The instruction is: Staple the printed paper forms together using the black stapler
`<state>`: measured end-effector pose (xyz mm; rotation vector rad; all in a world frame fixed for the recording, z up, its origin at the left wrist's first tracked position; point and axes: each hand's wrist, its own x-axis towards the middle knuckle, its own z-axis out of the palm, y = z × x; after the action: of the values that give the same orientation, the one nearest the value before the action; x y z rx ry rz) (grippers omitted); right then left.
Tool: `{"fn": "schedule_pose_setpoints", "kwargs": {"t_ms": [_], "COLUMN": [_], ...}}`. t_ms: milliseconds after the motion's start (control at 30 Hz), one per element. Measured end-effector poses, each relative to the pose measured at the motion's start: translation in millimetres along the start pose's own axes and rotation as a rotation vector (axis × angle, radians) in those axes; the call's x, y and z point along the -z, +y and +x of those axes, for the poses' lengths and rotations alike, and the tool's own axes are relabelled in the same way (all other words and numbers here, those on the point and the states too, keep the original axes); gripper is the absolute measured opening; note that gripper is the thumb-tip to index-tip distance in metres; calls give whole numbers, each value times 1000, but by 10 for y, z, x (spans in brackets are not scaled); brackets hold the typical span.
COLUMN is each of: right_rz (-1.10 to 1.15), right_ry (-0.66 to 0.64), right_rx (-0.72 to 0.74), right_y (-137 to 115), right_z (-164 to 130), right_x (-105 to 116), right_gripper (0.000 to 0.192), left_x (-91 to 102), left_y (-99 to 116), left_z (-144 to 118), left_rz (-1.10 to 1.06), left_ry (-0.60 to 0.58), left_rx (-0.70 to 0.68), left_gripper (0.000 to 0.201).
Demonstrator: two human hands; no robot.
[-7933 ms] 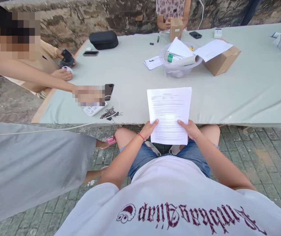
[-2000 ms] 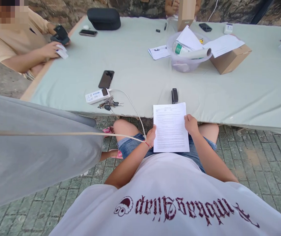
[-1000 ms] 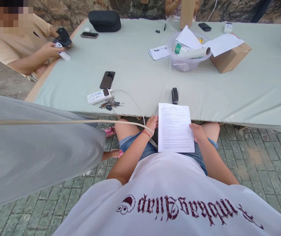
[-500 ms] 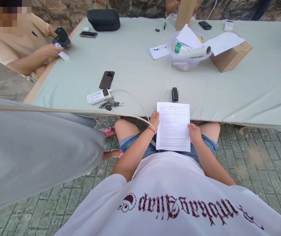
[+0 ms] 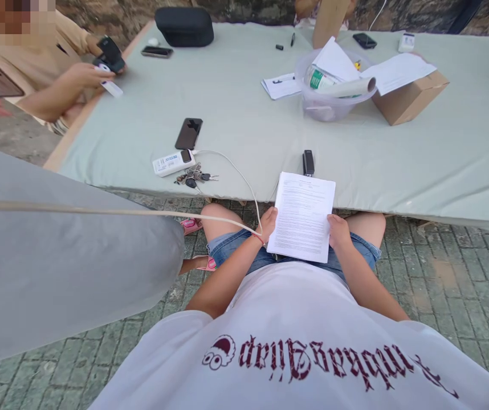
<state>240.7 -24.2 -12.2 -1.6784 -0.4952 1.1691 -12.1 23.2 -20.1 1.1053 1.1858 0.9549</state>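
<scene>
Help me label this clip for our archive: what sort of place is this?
Probably an outdoor work table in a paved yard. A long table under pale green cloth stands on grey brick paving before a rough stone wall. Both hands, left hand and right hand, grip a printed white paper sheet.

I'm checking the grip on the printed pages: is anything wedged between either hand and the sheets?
Nothing visible. The left hand and right hand grip the side edges of the white printed paper sheets directly. The thin white cable runs close by the left wrist, outside the grip.
</scene>
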Motion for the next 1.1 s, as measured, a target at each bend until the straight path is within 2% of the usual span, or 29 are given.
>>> {"fn": "schedule_pose_setpoints", "kwargs": {"t_ms": [167,233,433,500,600,733,1100], "right_rz": [-60,-141,-463,-579,-702,-692,-643], "right_ry": [-29,-26,10,8,-18,-9,17], "right_rx": [22,69,244,308,371,358,357], "right_y": [29,24,-93,-157,-226,-218,-193], "right_z": [15,25,15,-15,-56,-60,-53], "right_x": [-5,16,132,156,171,188,229], "right_gripper": [32,34,39,40,41,42,41], "left_x": [-13,-12,-26,-46,-92,-153,-235], "left_y": [-66,-67,-116,-122,-90,-10,32], "left_z": [-41,-46,-83,-61,28,149,134], "left_rz": [158,167,6,-15,6,91,134], "left_ry": [145,142,24,49,149,233,267], "left_rx": [-36,-41,29,40,13,-35,-21], "left_gripper": [38,37,32,28,23,25,26]}}
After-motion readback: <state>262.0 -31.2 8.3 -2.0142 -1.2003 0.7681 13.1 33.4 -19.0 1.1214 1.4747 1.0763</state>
